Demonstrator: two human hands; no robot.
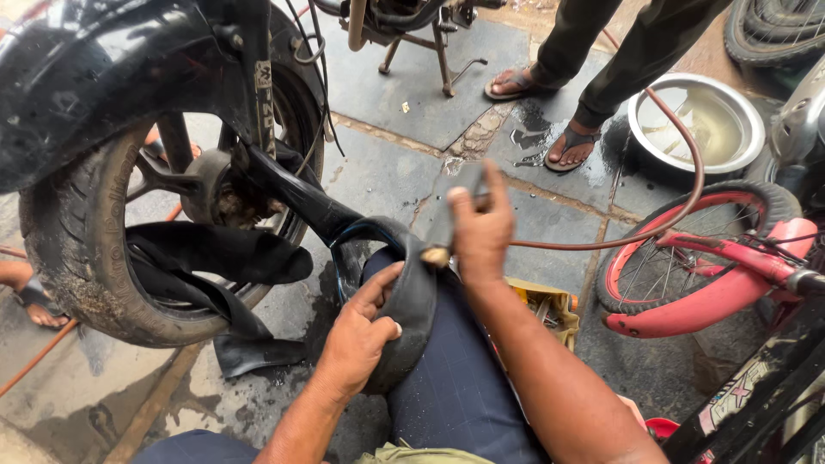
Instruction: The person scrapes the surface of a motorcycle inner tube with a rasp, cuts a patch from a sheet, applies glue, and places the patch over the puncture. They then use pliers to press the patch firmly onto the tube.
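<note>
**Currently: Inner Tube Held Over Knee — Slip and Snag Hazards**

Left hand [365, 331], centre of frame: clamped on the black inner tube [404, 292], thumb on top, fingers wrapped over the fold draped across the knee. Right hand [481, 232], just above: closed around a dark tool or nozzle [443, 228] with a brass-coloured tip pressed to the tube; exact grip hidden from this angle. Tube trailing up-left into the motorcycle wheel [129, 223].

Probable faults:
- Tube sliding off the knee under tool pressure; wet ground below, so likely fouling.
- Tip skidding off rubber toward the left thumb.
- Reddish hose [687, 172], looping right of centre near the steel basin [696, 120] and bystander's sandalled feet [550, 120], liable to snag and jerk the tool.
- Taut tube section possibly pinching at the wheel.
</note>
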